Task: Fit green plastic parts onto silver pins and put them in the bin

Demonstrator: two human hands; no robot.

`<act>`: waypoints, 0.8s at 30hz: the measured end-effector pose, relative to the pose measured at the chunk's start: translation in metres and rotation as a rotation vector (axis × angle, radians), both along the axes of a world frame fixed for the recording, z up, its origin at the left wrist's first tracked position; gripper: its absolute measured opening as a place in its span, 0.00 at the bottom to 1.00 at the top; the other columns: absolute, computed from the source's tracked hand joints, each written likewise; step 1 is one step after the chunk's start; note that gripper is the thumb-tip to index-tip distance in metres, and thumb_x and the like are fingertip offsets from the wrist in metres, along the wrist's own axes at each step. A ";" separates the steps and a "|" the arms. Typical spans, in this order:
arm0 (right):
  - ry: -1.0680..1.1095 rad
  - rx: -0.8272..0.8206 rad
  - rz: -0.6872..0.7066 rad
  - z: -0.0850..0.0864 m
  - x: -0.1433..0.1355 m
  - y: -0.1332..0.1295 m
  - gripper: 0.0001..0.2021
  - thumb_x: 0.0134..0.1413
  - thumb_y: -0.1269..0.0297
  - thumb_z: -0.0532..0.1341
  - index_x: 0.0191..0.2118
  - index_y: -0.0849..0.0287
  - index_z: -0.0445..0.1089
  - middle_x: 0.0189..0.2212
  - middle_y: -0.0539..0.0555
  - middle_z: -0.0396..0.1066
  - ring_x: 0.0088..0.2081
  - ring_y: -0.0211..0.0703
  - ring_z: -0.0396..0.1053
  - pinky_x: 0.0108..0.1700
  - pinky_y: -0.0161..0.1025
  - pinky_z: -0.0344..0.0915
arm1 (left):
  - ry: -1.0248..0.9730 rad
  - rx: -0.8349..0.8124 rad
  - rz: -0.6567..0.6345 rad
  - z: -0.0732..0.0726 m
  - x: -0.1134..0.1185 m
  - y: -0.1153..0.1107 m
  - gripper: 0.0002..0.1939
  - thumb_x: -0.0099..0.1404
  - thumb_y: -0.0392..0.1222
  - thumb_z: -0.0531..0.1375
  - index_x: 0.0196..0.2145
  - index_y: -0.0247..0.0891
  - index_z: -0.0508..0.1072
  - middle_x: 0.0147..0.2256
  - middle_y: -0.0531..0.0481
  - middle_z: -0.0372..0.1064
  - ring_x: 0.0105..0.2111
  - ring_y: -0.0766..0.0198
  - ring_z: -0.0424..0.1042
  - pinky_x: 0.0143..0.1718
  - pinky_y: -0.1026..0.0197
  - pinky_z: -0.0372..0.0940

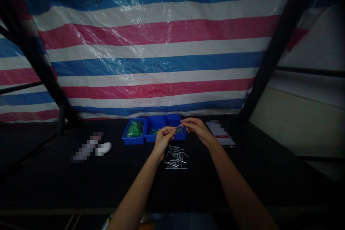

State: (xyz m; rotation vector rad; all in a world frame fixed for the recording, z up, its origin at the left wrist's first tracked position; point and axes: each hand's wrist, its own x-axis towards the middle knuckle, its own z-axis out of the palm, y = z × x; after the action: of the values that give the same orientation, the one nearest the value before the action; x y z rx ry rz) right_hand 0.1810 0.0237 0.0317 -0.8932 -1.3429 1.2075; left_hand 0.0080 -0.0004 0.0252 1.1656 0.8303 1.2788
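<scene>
Head view: a thin metal piece (179,126) is held up between two hands, over the right-hand part of a row of blue bins (151,139). One end is pinched by the left hand (165,138), its thumb and fingertips drawn together; the other end is met by the right hand (194,126), its fingertips likewise closed to a narrow pinch. Whether a head, a thread or a small fitting is borne by the piece cannot be told, as much of it is covered by the fingers.

Below the hands, on the black table (129,183), a loose pile of slender metal pins (176,156) is spread, most of them crossed over one another, with a few laid side by side at the near edge. Small shiny parts (179,129) are seen in the bin behind the fingers, and green pieces (153,131) are kept in the middle part.

By its look, the held piece may be judged light, stiff and hardly fragile, but smooth enough to be rolled or slipped from a loose grip. It is best taken between thumb and forefinger, with one end steadied while the other is worked. In the pile, a pin is more easily lifted by a free end, since its neighbours could be dragged along if it is gripped mid-shaft.
</scene>
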 end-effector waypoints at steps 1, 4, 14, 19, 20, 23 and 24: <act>-0.002 -0.006 -0.008 0.000 0.000 0.001 0.12 0.40 0.61 0.64 0.34 0.59 0.73 0.28 0.52 0.72 0.23 0.33 0.63 0.25 0.32 0.58 | 0.001 0.000 -0.004 0.000 0.000 0.000 0.14 0.46 0.46 0.66 0.28 0.33 0.74 0.24 0.51 0.67 0.22 0.72 0.62 0.26 0.68 0.55; -0.020 -0.040 -0.020 -0.002 -0.001 0.002 0.13 0.38 0.61 0.65 0.34 0.59 0.74 0.27 0.52 0.73 0.23 0.33 0.63 0.25 0.32 0.58 | 0.013 0.002 -0.017 -0.001 0.001 0.000 0.14 0.47 0.46 0.65 0.28 0.34 0.73 0.24 0.52 0.67 0.22 0.73 0.61 0.26 0.68 0.55; -0.050 -0.078 0.002 -0.005 -0.004 0.003 0.12 0.38 0.61 0.65 0.32 0.59 0.74 0.25 0.51 0.72 0.22 0.33 0.63 0.26 0.32 0.58 | 0.033 0.042 -0.074 -0.001 0.001 -0.001 0.15 0.47 0.48 0.65 0.29 0.34 0.72 0.24 0.52 0.66 0.21 0.73 0.61 0.25 0.68 0.54; -0.026 -0.066 -0.008 -0.005 -0.003 0.004 0.12 0.38 0.61 0.65 0.33 0.59 0.74 0.26 0.51 0.71 0.22 0.33 0.63 0.26 0.32 0.58 | 0.045 0.031 -0.093 -0.003 0.001 0.001 0.15 0.49 0.48 0.64 0.30 0.34 0.72 0.25 0.52 0.67 0.21 0.73 0.61 0.25 0.68 0.53; -0.014 -0.057 -0.014 -0.005 -0.002 0.004 0.12 0.38 0.61 0.65 0.33 0.59 0.74 0.26 0.51 0.71 0.23 0.33 0.63 0.26 0.32 0.58 | 0.051 0.026 -0.097 -0.003 0.001 0.001 0.15 0.49 0.48 0.64 0.30 0.34 0.72 0.25 0.52 0.67 0.21 0.73 0.61 0.25 0.68 0.53; 0.018 -0.016 -0.026 -0.002 -0.002 0.002 0.13 0.37 0.61 0.66 0.34 0.59 0.74 0.25 0.50 0.70 0.22 0.32 0.62 0.26 0.32 0.58 | 0.068 0.007 -0.099 -0.004 0.001 0.002 0.15 0.49 0.48 0.64 0.31 0.34 0.72 0.25 0.51 0.67 0.21 0.73 0.61 0.24 0.68 0.53; 0.021 -0.003 -0.027 -0.002 -0.002 0.001 0.13 0.37 0.61 0.66 0.34 0.58 0.74 0.25 0.50 0.70 0.22 0.32 0.61 0.25 0.33 0.57 | 0.070 0.002 -0.099 -0.004 0.002 0.001 0.15 0.49 0.48 0.64 0.31 0.34 0.72 0.25 0.51 0.67 0.21 0.73 0.61 0.24 0.68 0.53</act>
State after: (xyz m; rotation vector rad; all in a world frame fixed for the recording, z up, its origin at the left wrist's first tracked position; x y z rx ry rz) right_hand 0.1789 0.0251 0.0300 -0.8958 -1.3093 1.1955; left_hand 0.0098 0.0009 0.0210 1.2434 0.8127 1.1636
